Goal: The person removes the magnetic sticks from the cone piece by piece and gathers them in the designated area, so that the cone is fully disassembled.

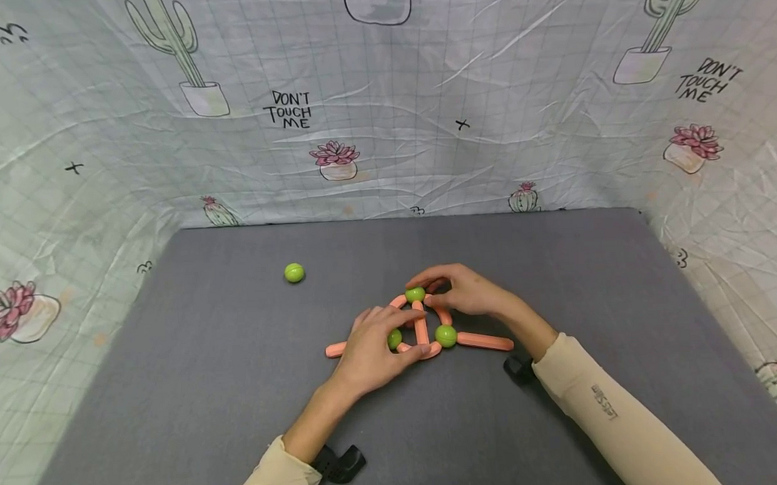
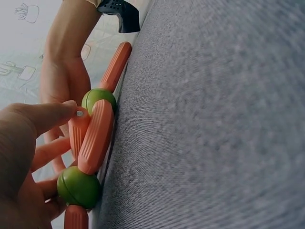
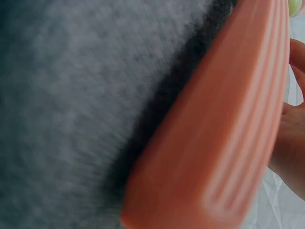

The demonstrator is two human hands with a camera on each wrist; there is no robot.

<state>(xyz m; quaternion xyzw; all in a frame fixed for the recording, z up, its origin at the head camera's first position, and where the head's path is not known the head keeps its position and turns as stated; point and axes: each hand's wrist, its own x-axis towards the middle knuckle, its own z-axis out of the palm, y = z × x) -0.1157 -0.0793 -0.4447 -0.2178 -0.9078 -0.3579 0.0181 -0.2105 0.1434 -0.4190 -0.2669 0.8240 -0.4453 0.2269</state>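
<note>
Orange magnetic building rods and green balls form a ring on the table. My left hand (image 1: 379, 346) is over its left side, thumb and fingers on the straight middle rod (image 1: 420, 325); a small metal dot shows on that rod's end in the left wrist view. Beside these fingers sits the left green ball (image 1: 395, 338), partly covered. My right hand (image 1: 467, 290) pinches the far green ball (image 1: 414, 294), where curved rods and the middle rod meet. The right green ball (image 1: 446, 335) joins a straight rod (image 1: 485, 341) pointing right. Another straight rod (image 1: 335, 350) sticks out left, partly behind my left hand.
A loose green ball (image 1: 294, 273) lies at the back left of the grey table (image 1: 240, 419). A patterned cloth (image 1: 384, 114) hangs behind and along both sides. Black wrist cameras sit under both wrists, low over the tabletop.
</note>
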